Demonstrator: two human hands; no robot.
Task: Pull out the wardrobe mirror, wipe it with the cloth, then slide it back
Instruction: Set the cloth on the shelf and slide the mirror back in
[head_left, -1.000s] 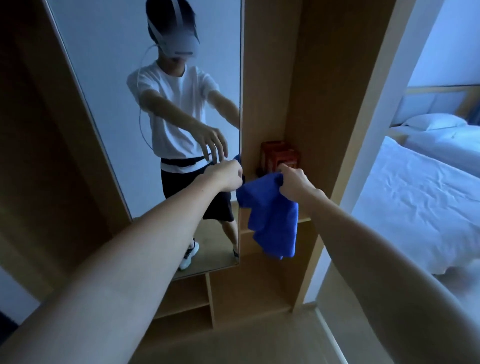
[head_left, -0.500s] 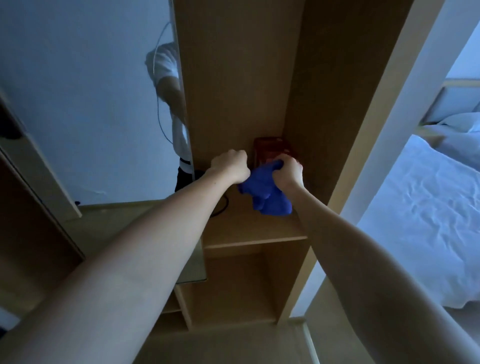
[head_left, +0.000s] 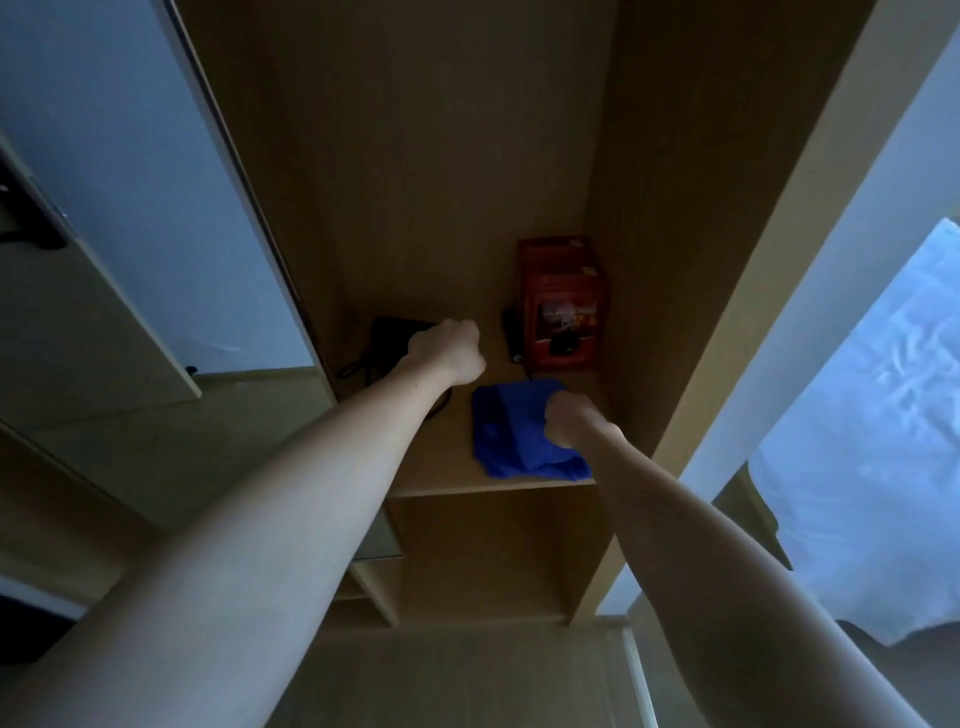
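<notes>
Our right hand (head_left: 566, 423) has lowered the blue cloth (head_left: 511, 439) onto the shelf (head_left: 452, 467) before the red box (head_left: 561, 306), fingers gripping it; left hand (head_left: 449, 348) fisted, empty. Wiping looks finished.

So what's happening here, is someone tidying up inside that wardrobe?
A person is reaching both arms into an open wardrobe. The right hand rests on a blue cloth lying bunched on the shelf, in front of a red box. The left hand is curled into a fist above the shelf and holds nothing, near some dark item with a cord that is hard to make out. The mirror stands at the left. It looks like the cloth is being set down.
</notes>
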